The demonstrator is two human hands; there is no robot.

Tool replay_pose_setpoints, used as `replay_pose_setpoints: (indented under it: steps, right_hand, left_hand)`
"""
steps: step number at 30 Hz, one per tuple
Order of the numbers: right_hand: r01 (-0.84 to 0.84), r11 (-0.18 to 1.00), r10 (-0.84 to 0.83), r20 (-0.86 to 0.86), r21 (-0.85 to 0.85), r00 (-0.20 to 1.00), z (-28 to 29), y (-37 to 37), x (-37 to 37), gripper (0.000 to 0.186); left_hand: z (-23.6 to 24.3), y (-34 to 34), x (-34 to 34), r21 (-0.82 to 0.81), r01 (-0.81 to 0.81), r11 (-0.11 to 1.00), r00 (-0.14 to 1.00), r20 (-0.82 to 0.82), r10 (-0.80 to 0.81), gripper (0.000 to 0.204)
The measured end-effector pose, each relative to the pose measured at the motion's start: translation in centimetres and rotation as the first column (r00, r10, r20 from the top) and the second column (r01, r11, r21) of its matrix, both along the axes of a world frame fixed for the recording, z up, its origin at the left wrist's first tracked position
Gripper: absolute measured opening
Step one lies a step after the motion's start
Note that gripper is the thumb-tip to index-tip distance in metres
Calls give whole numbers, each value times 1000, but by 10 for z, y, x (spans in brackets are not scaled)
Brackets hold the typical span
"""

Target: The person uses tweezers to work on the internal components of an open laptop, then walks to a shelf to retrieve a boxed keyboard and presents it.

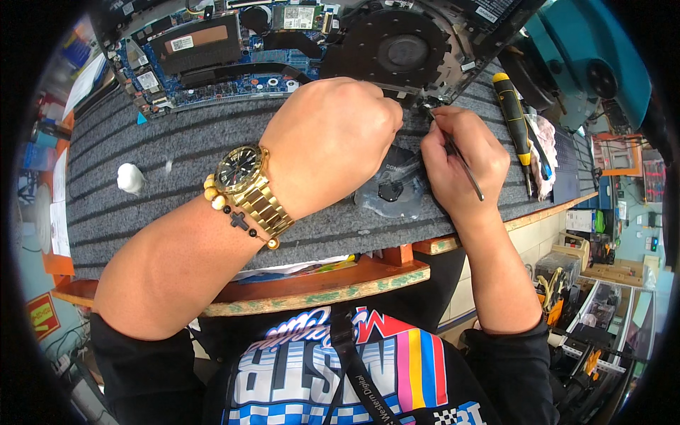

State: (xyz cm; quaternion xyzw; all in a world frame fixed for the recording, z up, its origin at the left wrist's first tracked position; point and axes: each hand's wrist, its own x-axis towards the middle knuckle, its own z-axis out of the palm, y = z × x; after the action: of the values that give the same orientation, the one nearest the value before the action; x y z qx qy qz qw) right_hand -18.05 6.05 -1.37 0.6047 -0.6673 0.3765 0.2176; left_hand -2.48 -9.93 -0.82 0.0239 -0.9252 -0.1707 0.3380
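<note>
An opened laptop (241, 49) with its blue circuit board bare lies at the far side of the mat. Its round black fan (407, 48) sits just beyond my hands. My left hand (340, 134) is closed in a fist at the laptop's near edge; whatever its fingers hold is hidden beneath it. In my right hand (467, 156) I grip a slim metal tweezers-like tool (470, 176), its tip at the laptop's near right corner. A clear plastic bag with a small black piece (391, 190) lies between and below the hands.
Right of my right hand lies a yellow and black screwdriver (513, 117), beside a crumpled cloth (545, 145). A small white bottle (130, 178) stands on the ribbed grey mat (99, 216) at left. The wooden bench edge (340, 287) runs in front of me; a teal machine (602, 42) is far right.
</note>
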Motion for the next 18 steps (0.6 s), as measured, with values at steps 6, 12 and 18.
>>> replay_pose_setpoints:
  steps: [6, 12, 18]
  right_hand:
    - [23, 1000, -23, 10, 9, 1000, 2, -2, 3, 19]
    - [28, 999, -28, 8, 34, 1000, 3, -3, 2, 18]
    - [42, 999, -42, 10, 10, 999, 4, -5, 3, 17]
  left_hand:
    - [1, 1, 1, -19, -9, 1000, 1000, 17, 9, 14]
    - [0, 1, 1, -7, -6, 1000, 1000, 13, 6, 14]
    - [1, 1, 1, -12, -11, 1000, 1000, 23, 11, 14]
